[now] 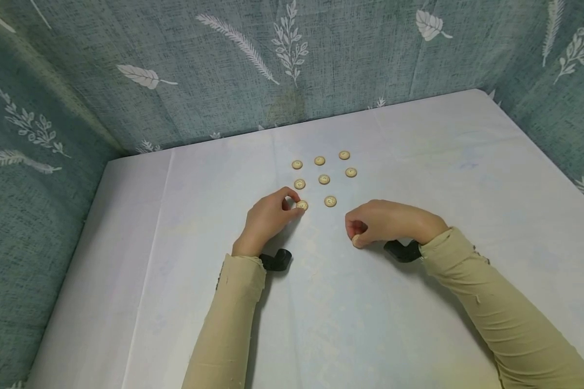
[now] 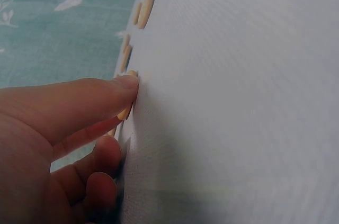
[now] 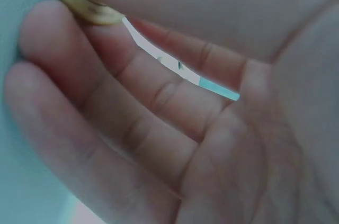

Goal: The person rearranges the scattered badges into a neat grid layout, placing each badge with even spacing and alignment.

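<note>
On the white-covered table, my left hand (image 1: 269, 217) pinches a round pale-wood button (image 1: 302, 205) between thumb and index finger. In the left wrist view the thumb (image 2: 100, 94) covers much of that button (image 2: 123, 113), which lies at the cloth. My right hand (image 1: 386, 221), lower and to the right, holds another such button (image 1: 356, 241) by its edge, close over the cloth. Its rim and a bit of its face (image 3: 79, 1) show past the thumb in the right wrist view. Between the hands, slightly farther off, one button (image 1: 330, 201) lies flat.
Beyond the hands, more wooden buttons lie in loose rows, among them a middle one (image 1: 324, 179) and a far right one (image 1: 344, 155). A green leaf-patterned cloth (image 1: 224, 81) hangs along the table's back and sides. Black wrist devices (image 1: 278, 260) sit under both cuffs.
</note>
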A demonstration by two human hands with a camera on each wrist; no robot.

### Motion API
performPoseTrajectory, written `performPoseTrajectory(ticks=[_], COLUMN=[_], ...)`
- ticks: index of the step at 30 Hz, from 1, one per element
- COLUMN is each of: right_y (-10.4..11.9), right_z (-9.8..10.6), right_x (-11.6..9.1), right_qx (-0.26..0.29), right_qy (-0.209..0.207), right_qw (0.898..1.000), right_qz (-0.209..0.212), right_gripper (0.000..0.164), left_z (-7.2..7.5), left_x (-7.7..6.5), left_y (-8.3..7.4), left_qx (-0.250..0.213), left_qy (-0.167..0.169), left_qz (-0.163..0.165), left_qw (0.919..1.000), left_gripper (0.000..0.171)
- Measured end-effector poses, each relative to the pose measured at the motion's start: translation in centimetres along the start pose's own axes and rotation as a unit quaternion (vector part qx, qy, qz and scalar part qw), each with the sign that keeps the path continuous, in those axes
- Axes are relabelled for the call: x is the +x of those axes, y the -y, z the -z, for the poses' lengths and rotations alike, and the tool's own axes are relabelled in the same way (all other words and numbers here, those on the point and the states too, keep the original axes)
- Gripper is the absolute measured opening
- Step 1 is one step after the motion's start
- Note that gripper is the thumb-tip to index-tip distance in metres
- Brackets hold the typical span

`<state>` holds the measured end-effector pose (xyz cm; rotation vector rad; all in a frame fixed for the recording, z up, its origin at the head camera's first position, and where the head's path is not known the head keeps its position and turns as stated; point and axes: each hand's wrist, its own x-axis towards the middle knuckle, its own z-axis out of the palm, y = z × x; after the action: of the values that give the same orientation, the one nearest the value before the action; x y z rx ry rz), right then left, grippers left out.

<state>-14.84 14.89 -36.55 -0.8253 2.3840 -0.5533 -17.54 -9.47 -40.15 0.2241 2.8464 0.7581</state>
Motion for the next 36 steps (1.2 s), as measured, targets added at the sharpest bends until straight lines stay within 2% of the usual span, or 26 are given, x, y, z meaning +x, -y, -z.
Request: performPoseTrajectory(ticks=[8,14,20,27,36], right_y=[0.0,0.0,-0.1,-0.6,-1.4], right_z=[-0.4,-0.7,-0.8,-0.6,-0.3], right_x=[0.2,0.3,0.6,1.1,1.4], right_qx=[0.023,0.032,0.035,0.077,0.100], right_qy=[-0.007,-0.020,-0.046,-0.077,-0.074], right_qw=[1.000,0.999,0.998,0.994,0.992], right_qz=[0.018,0.014,0.009,0.006,0.000], right_gripper=[0.012,0.008,0.006,0.008,0.009], left_z=[0.0,-0.2,-0.5,-0.4,-0.1], left_x=[0.0,0.0,-0.2,-0.2,-0.1], left_y=[-0.2,-0.2,0.1,0.1,0.1], left_qx=[-0.002,-0.005,-0.004,-0.008,-0.007], left_qy=[0.004,0.002,-0.001,-0.009,-0.010], left_qz=[-0.002,-0.005,-0.006,-0.006,-0.006], left_qw=[1.0000,1.0000,1.0000,0.9999,0.9999], left_gripper=[0.025,0.025,0.025,0.025,0.025])
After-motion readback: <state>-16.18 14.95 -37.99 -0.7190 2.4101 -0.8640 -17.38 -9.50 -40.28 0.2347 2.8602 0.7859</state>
